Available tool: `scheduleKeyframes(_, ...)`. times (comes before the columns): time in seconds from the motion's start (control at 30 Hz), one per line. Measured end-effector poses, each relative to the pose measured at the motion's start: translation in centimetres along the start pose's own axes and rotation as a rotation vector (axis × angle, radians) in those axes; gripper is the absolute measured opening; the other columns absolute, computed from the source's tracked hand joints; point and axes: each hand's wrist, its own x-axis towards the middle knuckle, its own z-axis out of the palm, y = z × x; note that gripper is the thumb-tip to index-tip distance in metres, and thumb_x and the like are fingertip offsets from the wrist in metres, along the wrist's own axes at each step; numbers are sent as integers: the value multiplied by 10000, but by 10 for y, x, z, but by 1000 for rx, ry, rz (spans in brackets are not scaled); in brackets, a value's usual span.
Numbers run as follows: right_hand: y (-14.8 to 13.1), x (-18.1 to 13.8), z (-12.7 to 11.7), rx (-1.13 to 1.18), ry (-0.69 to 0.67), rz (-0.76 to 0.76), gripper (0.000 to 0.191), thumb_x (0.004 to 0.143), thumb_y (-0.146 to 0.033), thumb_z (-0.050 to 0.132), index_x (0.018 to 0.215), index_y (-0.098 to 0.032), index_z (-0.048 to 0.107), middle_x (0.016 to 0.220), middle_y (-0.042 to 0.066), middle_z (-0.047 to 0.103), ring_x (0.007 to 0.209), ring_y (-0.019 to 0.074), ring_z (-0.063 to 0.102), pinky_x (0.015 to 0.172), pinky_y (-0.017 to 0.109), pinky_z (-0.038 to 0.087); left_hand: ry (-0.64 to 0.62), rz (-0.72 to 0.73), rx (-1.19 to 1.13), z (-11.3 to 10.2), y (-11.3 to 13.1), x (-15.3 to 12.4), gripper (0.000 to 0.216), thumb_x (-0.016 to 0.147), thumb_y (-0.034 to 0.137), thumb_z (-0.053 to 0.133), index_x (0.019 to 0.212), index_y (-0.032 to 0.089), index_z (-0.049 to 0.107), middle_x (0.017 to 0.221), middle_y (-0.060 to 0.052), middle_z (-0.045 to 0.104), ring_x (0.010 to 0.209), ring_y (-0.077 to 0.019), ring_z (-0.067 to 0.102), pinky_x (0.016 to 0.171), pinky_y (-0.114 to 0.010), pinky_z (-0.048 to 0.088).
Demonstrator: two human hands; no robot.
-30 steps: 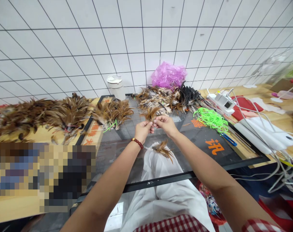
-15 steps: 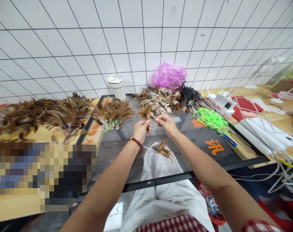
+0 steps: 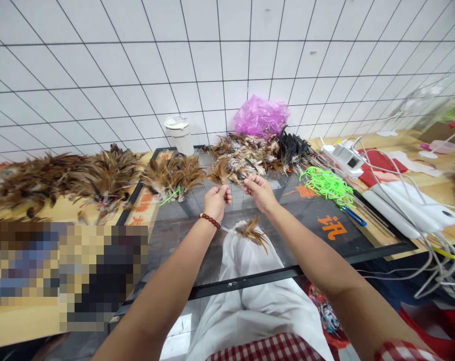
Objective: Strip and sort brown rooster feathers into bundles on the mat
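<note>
White-tiled wall backing a glass-topped table [image 3: 197, 260]. Head view: left hand [image 3: 215, 199] is pinching a small brown feather tuft [image 3: 219, 174] near the table's far edge; right hand [image 3: 260, 191], fingertips pressed together, is drawing away from it, widening the gap since a second ago; separation seems underway.

Feather pile [image 3: 246, 153] lies behind both hands (cords [image 3: 327, 183] to its right).
</note>
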Motion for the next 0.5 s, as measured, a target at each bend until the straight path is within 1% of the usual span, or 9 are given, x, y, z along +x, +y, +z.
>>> scheduleKeyframes(0.1,1,0,-1,-6,-6,7,255,607,-348,738,657,-166,566,578,-35,566,509,62,481,501,191,369,8,3,-26,1,1,-1,154,705,220,666,717,120,549,607,0,586,460,-55,513,448,-180,415)
scheduleKeyframes(0.17,2,0,-1,-32,-20,16,245,600,-338,740,659,-164,578,565,-35,571,498,63,479,494,193,368,-24,6,13,2,1,-3,147,708,216,665,733,113,564,691,-36,634,487,-68,550,460,-196,441)
scheduleKeyframes(0.23,4,-1,1,-64,-38,21,245,598,-341,741,673,-164,589,553,-32,579,487,66,482,496,200,380,-61,1,73,3,0,-5,144,712,220,662,744,107,579,732,-59,655,497,-86,575,461,-211,457)
scheduleKeyframes(0.4,4,-3,4,-119,-47,13,286,596,-388,745,687,-161,595,532,-30,580,492,77,504,523,217,422,-83,9,164,6,-3,-6,173,694,242,681,677,109,572,589,-26,611,451,-93,552,447,-223,460)
scheduleKeyframes(0.5,4,-3,5,-110,-34,25,317,581,-410,755,696,-162,596,547,-29,586,526,86,533,554,226,449,-88,26,196,5,-4,-6,198,683,253,684,624,117,552,535,-3,570,421,-78,515,420,-207,427)
